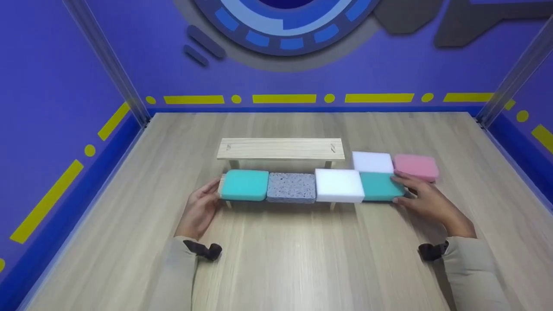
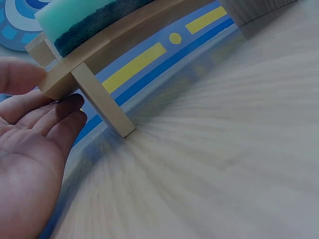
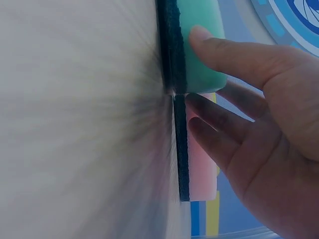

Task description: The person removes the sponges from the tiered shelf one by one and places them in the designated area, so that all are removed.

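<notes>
My left hand grips the left end of a small wooden stand, thumb on the board's end and fingers beneath it. On this stand sit a turquoise sponge with a dark green scouring layer underneath, a speckled grey block and a white block. With my right hand I pinch a green sponge at its right end, thumb on its near side. That sponge lies low by the tabletop, right beside the white block. Its dark scouring layer faces down in the right wrist view.
A second wooden board on legs stands just behind. Back right, another white block and a pink sponge lie side by side behind the green sponge. Blue patterned walls enclose the wooden table at the back and sides.
</notes>
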Demonstrator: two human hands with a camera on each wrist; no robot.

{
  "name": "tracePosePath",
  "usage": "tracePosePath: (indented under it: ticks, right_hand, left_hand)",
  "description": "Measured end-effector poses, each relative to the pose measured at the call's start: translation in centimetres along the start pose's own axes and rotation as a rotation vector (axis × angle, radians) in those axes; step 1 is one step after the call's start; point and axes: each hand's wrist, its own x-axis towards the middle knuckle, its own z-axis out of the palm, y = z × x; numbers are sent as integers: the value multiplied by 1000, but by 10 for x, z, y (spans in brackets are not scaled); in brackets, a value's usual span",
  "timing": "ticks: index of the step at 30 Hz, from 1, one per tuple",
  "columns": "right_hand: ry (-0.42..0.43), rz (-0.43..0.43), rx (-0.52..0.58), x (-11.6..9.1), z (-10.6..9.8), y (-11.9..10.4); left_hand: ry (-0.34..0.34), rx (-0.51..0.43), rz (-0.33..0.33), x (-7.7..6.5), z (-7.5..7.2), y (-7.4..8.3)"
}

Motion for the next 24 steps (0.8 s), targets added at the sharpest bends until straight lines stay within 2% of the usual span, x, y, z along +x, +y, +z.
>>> tracePosePath:
  ticks: [8, 13, 20, 24]
  right_hand:
    - [-10, 8, 45, 0, 0, -3]
    - [11, 5, 28, -1, -3, -7]
    - [159, -78, -46, 0, -4, -16]
    - [193, -43, -21, 0, -6, -23]
  left_hand:
    - [0, -6, 11, 1, 0, 0]
    - [-6, -4, 14, 1, 0, 0]
    - [-14, -2, 11, 2, -2, 0]
    - [-19, -4, 11, 1, -2, 0]
